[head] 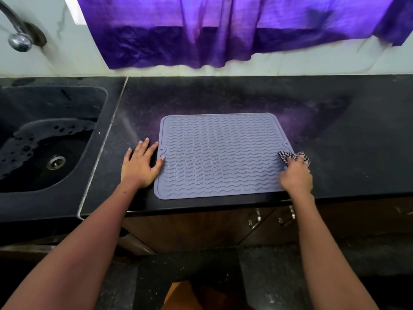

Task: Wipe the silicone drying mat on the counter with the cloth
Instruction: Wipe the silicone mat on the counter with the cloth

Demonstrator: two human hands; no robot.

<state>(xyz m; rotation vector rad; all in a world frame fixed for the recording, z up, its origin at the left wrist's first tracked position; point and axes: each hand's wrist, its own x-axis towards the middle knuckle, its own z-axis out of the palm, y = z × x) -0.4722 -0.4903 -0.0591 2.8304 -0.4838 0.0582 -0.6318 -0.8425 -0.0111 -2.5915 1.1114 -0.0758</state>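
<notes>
Grey silicone drying mat (221,153), wavy-ribbed, lay flat on black counter (335,121), near the front edge, just right of the sink (44,139). Front edge of mat almost flush with counter lip.

Left hand (140,164) flat on counter at mat's left edge, palm down, fingers straight and spread apart. Thumb tip overlapped the mat's left border, just below the small notch; remaining fingers on bare counter, touching or just beside the mat edge. Nothing gripped.

Right hand (296,175) at mat's right edge, toward the front corner. Fingers curled and clamped on a bunched black-and-white checked cloth (290,157). Cloth stuck out past the knuckles, pressed down on the mat's right border, partly over bare counter. Could not tell exact finger placement under the fabric.

Sink basin dark, wet, foam streaks and drain visible. Chrome tap (19,39) at upper left against the white wall. Purple curtain (223,30) hung across the back wall, lower hem just above counter. Wooden cabinet doors with metal handles (254,219) below the counter front.
</notes>
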